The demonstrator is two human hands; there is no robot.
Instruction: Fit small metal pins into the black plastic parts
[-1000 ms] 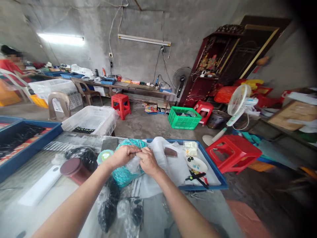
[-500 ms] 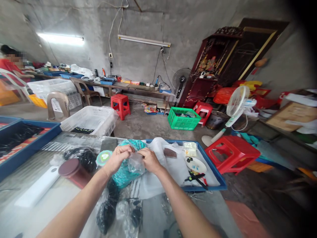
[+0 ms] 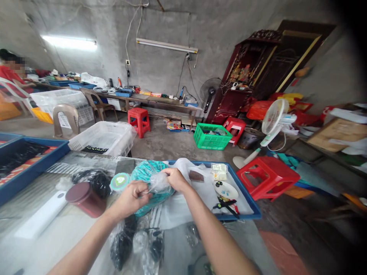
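A clear plastic bag full of teal pieces sits on the table before me, its gathered clear top bunched up. My right hand is closed on this bunched plastic at its right side. Just left of it, my left hand is pinched by the bag's near side; a thin pale strand seems to run from its fingers towards the plastic, too fine to name. A round tub with a green-and-white lid stands beyond the left hand. Left of that hand lies a dark red canister.
To the right, a blue tray holds white sheeting, a white oval dish and black-handled snips. Bags of black parts lie near my forearms. Beyond are a white crate, a red stool and a seated person.
My left hand has come down and slightly left, away from the right hand. The right hand has shifted a little right, still on the bag's plastic. More of the teal bag shows.
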